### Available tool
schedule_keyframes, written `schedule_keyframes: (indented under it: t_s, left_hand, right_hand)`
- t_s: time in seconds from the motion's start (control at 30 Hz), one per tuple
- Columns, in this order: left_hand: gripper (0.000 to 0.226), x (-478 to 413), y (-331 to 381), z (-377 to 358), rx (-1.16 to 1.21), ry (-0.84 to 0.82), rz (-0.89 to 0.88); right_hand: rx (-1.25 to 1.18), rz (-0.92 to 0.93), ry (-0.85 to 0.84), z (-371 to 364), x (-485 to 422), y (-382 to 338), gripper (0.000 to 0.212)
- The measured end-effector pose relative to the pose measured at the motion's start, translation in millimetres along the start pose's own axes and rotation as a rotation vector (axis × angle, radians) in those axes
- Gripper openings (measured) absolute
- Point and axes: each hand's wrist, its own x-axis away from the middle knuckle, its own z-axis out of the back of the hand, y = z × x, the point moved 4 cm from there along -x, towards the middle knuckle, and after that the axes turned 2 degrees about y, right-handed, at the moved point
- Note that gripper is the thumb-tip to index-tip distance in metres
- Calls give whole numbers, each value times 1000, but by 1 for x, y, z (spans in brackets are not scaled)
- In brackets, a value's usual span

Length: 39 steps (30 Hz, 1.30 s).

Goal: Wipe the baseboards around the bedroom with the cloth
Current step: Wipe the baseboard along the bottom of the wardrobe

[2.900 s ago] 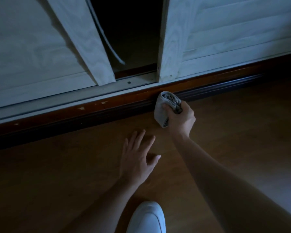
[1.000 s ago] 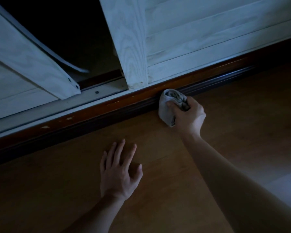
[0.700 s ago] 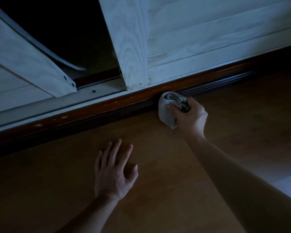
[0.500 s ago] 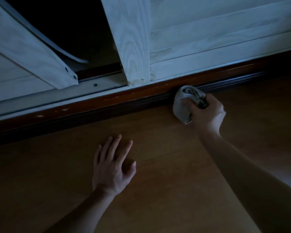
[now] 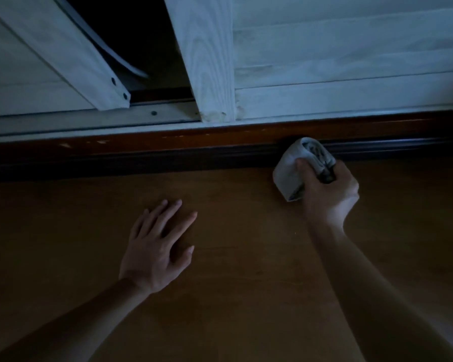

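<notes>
One cloth (image 5: pixel 289 171) is in view: a pale, bunched wad with a darker pattern inside its folds. Whether that pattern holds any writing cannot be told. The right hand (image 5: pixel 327 197) grips it, fingers (image 5: pixel 302 165) clenched around the wad, thumb side toward the wall. The top end of the cloth touches the baseboard (image 5: pixel 168 152) at its dark lower moulding, right of centre and below the right door (image 5: pixel 338 61).

One baseboard runs the full width of the view: a reddish-brown upper band with pale chips at the left, and a dark moulding where it meets the floor (image 5: pixel 246 296).

The left hand (image 5: pixel 156 248) rests palm-down on the wooden floor, fingers released, straight and slightly spread, well apart from the cloth.

Two white wood-grain doors stand above the baseboard. The left door (image 5: pixel 50 53) is tilted. Between them is a dark gap. Three screw heads show: two on the left door's lower corner, one on the track (image 5: pixel 168 112).
</notes>
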Motion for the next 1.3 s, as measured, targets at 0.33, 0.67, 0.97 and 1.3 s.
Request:
schedule_keyframes:
  t_s: [0.33,0.67,0.97,1.3]
  left_hand:
    - [63,2,1,2,8,-11,20]
    - [64,3,3,6,53,-5,30]
    - [66,3,3,6,63,-1,30]
    - [66,2,2,4,54,-14,37]
  right_hand:
    - [-6,93,-85,-15,10,-11,32]
    - [20,66,-28,-2,3,-18,34]
    - [70,-31,170,40,-23,2,39]
    - [243,49,68,27,-6,23,35]
